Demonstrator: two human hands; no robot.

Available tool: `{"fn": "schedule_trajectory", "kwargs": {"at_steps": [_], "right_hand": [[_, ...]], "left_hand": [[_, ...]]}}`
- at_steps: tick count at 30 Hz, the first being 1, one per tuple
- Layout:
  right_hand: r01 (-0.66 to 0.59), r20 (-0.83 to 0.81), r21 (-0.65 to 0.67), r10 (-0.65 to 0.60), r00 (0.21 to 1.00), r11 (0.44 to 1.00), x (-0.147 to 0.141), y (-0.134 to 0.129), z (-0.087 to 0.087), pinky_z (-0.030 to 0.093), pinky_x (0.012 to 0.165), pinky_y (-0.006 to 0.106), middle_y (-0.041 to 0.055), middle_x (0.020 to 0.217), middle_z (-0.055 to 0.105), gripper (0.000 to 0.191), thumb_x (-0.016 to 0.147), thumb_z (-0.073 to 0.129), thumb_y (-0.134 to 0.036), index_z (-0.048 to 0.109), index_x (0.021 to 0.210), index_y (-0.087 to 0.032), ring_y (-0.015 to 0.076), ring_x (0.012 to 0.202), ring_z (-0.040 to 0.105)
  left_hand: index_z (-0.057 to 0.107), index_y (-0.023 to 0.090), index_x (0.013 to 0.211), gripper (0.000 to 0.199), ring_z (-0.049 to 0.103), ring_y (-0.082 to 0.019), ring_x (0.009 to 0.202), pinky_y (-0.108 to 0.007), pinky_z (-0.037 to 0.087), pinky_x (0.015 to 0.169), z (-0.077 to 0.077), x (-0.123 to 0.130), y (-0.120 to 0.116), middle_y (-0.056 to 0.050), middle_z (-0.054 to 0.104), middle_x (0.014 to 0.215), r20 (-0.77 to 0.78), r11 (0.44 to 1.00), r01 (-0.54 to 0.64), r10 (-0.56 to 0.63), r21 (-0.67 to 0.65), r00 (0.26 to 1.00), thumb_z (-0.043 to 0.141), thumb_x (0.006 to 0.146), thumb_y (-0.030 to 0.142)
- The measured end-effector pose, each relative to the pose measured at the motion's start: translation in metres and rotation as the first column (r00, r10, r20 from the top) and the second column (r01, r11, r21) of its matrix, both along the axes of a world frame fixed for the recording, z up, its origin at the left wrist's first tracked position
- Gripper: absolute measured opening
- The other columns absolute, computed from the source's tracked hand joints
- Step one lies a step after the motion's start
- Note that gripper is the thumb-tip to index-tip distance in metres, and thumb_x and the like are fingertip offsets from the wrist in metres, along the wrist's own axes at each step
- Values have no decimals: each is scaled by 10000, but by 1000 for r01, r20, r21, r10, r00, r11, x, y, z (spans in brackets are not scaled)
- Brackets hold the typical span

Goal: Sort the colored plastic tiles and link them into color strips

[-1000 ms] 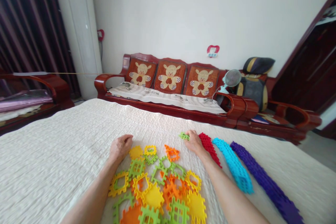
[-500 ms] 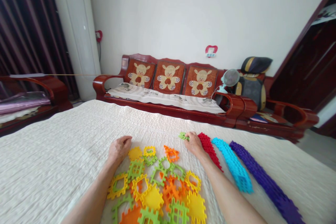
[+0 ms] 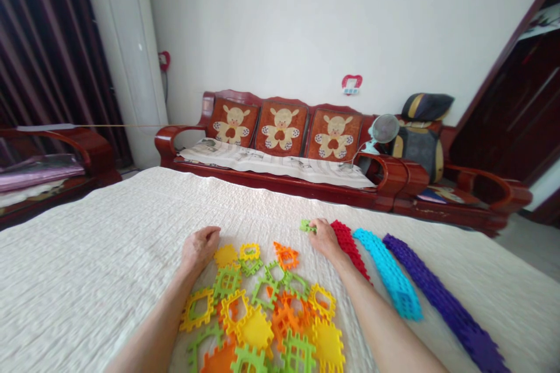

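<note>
My right hand is closed on a small green interlocking plastic building piece, just left of a red row of joined pieces. The piece touches or lies close to the cloth; its far part is under my fingers. On the other side, my left hand rests on the cloth with its fingers curled in, and nothing shows in them. Beside it lies a yellow square piece. Between my forearms is a loose heap of yellow, green and orange pieces, among them a yellow panel and an orange piece.
A light-blue row and a purple row lie to the right on the cream quilted cloth. Beyond the table stands a red wooden sofa with bear cushions. A small fan is at its right end.
The green piece has turned slightly in my right hand. My left hand and the heap keep their places.
</note>
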State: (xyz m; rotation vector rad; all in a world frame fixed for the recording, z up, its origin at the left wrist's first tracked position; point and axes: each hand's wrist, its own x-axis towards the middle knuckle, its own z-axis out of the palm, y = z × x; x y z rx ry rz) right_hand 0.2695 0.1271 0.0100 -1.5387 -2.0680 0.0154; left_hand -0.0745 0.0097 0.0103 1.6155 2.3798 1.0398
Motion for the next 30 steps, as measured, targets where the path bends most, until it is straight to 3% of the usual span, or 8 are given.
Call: {"fn": "schedule_trajectory", "kwargs": {"at_steps": [5, 9, 13, 16, 21, 26, 30], "right_hand": [[-28, -20, 50, 29, 999, 998, -3, -11, 13, 404, 864, 281, 102, 978, 568, 229, 664, 495, -76, 585, 865, -140, 188, 946, 537], [-168, -65, 147, 179, 982, 975, -16, -42, 35, 405, 877, 312, 87, 973, 572, 215, 672, 488, -100, 589, 851, -164, 197, 966, 533], [-444, -117, -40, 437, 892, 895, -37, -83, 47, 432, 808, 288, 35, 879, 599, 171, 691, 507, -126, 616, 804, -192, 161, 848, 567], [-555, -139, -130, 539, 830, 821, -49, -103, 43, 436, 791, 271, 34, 918, 601, 185, 716, 510, -129, 639, 826, -203, 150, 862, 566], [-593, -29, -71, 593, 805, 802, -58, -111, 34, 399, 881, 329, 57, 1033, 568, 290, 723, 558, -156, 626, 999, -215, 186, 980, 518], [-563, 55, -50, 565, 823, 825, -63, -114, 30, 393, 865, 342, 57, 1031, 550, 164, 710, 563, -125, 632, 834, -207, 194, 988, 500], [-558, -25, -11, 558, 830, 830, -66, -116, 28, 400, 858, 333, 48, 1004, 556, 154, 693, 549, -91, 606, 786, -200, 183, 984, 510]], "left_hand": [[711, 226, 937, 308, 659, -165, 811, -219, 473, 749, 2, 1, -1, -16, 726, 884, 7, 1000, 3, -3, 14, 1000, 449, 793, 302], [710, 206, 941, 313, 658, -165, 840, -216, 471, 764, 3, 3, -2, -27, 725, 903, 17, 1000, -3, 3, 11, 1000, 447, 791, 285], [711, 205, 938, 308, 657, -165, 854, -217, 469, 781, 5, 4, -3, -26, 724, 910, 31, 1000, -5, 4, 18, 1000, 452, 789, 280], [709, 204, 944, 309, 656, -166, 852, -221, 470, 780, 6, 4, -3, -27, 725, 906, 39, 1000, -1, 0, 15, 999, 452, 791, 281], [707, 225, 950, 298, 657, -159, 835, -213, 472, 766, 5, 4, -2, -16, 726, 904, 30, 1000, -8, 8, 1, 1000, 465, 789, 290], [710, 222, 935, 297, 658, -156, 812, -204, 472, 738, 4, 4, -1, -13, 728, 884, 21, 1000, -7, 7, 18, 1000, 462, 785, 286], [708, 236, 934, 287, 656, -157, 813, -205, 471, 734, 2, 3, 0, -2, 730, 850, 20, 1000, -8, 8, 3, 1000, 470, 784, 289]]}}
